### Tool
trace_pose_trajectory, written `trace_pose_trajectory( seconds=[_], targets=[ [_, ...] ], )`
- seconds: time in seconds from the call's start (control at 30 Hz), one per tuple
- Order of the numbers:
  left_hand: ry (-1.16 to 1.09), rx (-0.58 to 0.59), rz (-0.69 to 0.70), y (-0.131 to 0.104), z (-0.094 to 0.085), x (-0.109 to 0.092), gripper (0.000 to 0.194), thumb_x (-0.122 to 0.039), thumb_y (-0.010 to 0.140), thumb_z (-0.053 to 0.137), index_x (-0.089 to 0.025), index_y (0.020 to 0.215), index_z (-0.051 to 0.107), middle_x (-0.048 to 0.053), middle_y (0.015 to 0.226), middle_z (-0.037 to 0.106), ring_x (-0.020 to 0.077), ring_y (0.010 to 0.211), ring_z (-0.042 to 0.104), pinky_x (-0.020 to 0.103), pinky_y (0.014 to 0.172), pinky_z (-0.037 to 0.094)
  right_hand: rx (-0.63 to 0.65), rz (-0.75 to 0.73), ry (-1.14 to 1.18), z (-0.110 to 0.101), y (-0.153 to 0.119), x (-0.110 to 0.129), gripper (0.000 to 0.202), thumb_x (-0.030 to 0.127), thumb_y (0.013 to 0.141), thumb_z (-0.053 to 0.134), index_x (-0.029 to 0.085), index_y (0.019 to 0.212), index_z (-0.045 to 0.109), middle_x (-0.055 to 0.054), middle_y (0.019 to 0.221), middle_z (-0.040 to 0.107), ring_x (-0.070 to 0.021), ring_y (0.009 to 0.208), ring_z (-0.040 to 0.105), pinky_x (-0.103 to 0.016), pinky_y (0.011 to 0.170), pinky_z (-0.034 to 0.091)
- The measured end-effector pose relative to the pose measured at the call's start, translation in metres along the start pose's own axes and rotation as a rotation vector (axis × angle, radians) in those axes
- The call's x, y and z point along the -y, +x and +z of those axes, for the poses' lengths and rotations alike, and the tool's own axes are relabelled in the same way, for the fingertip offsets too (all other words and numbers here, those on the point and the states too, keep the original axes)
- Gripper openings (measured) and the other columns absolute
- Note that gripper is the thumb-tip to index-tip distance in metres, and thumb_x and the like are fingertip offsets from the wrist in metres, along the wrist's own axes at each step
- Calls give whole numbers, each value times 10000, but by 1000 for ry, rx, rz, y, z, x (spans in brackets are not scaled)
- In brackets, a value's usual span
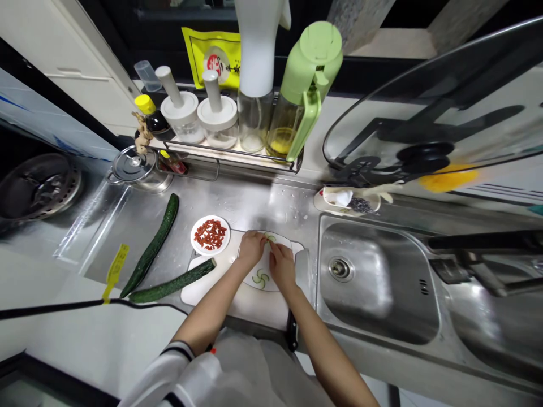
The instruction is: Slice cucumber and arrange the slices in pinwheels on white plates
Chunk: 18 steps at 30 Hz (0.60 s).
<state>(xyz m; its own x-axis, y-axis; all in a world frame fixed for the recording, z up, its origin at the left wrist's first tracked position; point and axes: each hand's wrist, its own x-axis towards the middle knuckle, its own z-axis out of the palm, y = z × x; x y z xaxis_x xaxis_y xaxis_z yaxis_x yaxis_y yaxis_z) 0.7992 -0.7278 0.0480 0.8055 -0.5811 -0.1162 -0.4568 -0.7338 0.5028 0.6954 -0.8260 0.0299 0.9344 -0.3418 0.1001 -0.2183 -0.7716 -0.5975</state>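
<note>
The left hand (253, 247) and right hand (281, 264) pinched narrowly at green slices (270, 238) on a white plate (251, 284). 2 cucumbers (155, 246) lay nearby.

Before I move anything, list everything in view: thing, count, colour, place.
Thin curved slices: several, green-rimmed, on flat plate
Flat plate: 1, white, on board
Cutting board: 1, white, counter
Wide-bladed knife: 1, silver/black, board's right
Cucumbers: 2, dark green, left
Round plate, small dried pieces: 1, white/red, upper left of board
Lidded pot: 1, silver, back left
Pan: 1, dark, far left
Lidded jars: 2, clear/white, rack
Oil jug: 1, clear/green, rack
Pouch: 1, yellow, behind rack
Sink basins: 2, steel, right
Left hand, right hand: bare, fingers at plate's far edge
</note>
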Motion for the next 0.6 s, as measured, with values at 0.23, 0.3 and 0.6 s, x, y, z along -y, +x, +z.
trace_pose_trajectory(
  seconds=[0.23, 0.3, 0.6],
  targets=[
    [45, -5, 3, 1, 4, 0, 201, -228, 893, 477, -169, 873, 668, 68, 876, 644, 207, 890, 532, 325, 829, 395, -2, -21, -35, 8, 1, -3, 446, 181, 868, 362, 158, 1267, 559, -122, 1017, 569, -230, 929, 462, -383, 836, 439],
    [54, -15, 4, 1, 5, 0, 194, -230, 889, 484, -168, 858, 665, 67, 861, 640, 207, 881, 531, 324, 823, 396, -8, -26, -30, 10, 1, -4, 448, 186, 868, 361, 144, 1269, 556, -126, 1004, 563, -229, 918, 458, -384, 820, 441],
    [39, -46, -2, 0, 3, -2, 161, -207, 877, 493, -168, 874, 648, 68, 870, 624, 203, 883, 528, 322, 817, 401, -14, -32, -18, 12, 4, -5, 442, 212, 881, 347, 134, 1255, 570, -125, 968, 551, -224, 901, 451, -377, 811, 427]
  ],
)
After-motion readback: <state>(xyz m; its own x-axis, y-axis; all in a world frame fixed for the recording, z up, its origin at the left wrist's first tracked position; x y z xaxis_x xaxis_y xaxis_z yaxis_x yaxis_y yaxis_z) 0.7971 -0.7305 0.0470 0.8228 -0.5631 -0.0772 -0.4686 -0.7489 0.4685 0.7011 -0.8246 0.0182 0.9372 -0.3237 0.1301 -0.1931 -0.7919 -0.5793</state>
